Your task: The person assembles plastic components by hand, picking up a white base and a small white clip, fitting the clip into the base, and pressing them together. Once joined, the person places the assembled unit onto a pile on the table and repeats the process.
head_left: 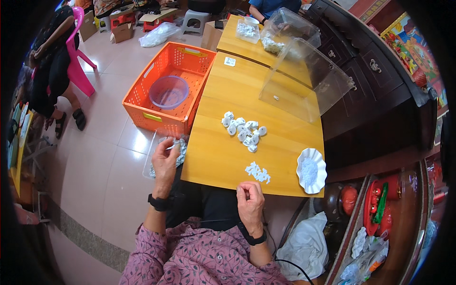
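Note:
My left hand hangs over a clear plastic tub of small white parts, left of the table. Its fingers are bent in toward the thumb, and I cannot make out what they hold. At the table's near edge, my right hand is closed, fingertips against the thumb; anything in it is too small to name. Just beyond lies a little heap of thin white plastic pieces. Farther off sits a loose pile of rounded white plastic parts. A white scalloped dish at the right holds tiny pale pieces.
An orange crate with a clear purple-tinted basin stands left of the yellow wooden table. Clear plastic boxes stand toward the far end, where another person sits. Dark cabinets line the right.

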Demonstrator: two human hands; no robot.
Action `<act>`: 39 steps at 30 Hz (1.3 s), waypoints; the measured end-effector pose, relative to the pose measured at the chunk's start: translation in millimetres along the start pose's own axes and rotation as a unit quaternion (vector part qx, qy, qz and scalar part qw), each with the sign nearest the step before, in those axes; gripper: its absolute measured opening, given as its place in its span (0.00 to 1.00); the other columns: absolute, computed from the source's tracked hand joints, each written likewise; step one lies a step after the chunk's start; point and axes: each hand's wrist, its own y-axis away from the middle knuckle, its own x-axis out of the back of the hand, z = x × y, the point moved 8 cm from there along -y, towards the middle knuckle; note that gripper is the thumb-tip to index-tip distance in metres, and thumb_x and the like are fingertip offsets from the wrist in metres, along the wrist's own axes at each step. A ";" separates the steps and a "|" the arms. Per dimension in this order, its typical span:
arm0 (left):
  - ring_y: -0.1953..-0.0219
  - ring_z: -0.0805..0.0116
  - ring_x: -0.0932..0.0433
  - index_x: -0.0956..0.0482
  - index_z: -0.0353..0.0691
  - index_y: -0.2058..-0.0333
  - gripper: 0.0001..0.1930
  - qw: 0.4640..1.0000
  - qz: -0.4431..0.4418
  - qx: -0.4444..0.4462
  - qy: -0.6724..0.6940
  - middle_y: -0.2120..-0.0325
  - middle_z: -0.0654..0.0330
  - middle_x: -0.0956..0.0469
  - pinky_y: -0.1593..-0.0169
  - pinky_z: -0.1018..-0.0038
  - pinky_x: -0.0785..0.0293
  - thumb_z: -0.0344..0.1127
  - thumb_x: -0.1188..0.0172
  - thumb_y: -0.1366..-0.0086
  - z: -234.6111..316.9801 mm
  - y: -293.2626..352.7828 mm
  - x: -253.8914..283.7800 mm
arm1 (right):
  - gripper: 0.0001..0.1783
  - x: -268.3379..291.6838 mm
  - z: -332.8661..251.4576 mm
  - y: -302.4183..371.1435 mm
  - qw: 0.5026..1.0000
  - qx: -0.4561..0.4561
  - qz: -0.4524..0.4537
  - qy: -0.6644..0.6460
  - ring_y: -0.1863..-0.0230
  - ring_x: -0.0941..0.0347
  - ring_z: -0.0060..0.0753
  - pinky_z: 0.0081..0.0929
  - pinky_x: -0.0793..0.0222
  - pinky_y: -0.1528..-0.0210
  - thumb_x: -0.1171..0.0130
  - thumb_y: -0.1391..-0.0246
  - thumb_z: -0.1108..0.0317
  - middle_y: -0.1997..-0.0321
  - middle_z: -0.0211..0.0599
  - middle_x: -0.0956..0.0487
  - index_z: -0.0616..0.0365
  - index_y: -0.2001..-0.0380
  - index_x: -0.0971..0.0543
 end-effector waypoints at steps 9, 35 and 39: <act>0.41 0.49 0.29 0.27 0.35 0.42 0.34 0.888 -0.201 -0.280 -0.303 0.39 0.41 0.33 0.41 0.59 0.28 0.43 0.24 0.45 68.5 -9.7 -157.9 | 0.05 16.5 30.3 -6.2 0.997 -0.060 0.041 0.015 0.70 0.24 0.32 0.27 0.25 0.67 0.39 0.42 0.78 0.63 0.41 0.24 0.66 0.62 0.22; 0.40 0.47 0.38 0.26 0.48 0.42 0.40 0.812 -0.232 -0.295 -0.446 0.47 0.50 0.31 0.38 0.50 0.47 0.46 0.21 0.55 38.7 46.1 -207.2 | 0.04 18.3 50.1 -9.0 0.998 -0.047 0.031 -0.003 0.71 0.22 0.33 0.28 0.24 0.68 0.38 0.41 0.77 0.65 0.41 0.23 0.65 0.63 0.22; 0.37 0.44 0.40 0.29 0.46 0.39 0.43 0.821 -0.223 -0.291 -0.437 0.42 0.48 0.33 0.37 0.45 0.49 0.52 0.23 0.52 32.1 48.0 -202.8 | 0.04 18.9 47.9 -9.9 0.998 -0.049 0.029 -0.002 0.72 0.22 0.35 0.28 0.24 0.68 0.38 0.41 0.77 0.65 0.42 0.23 0.64 0.63 0.22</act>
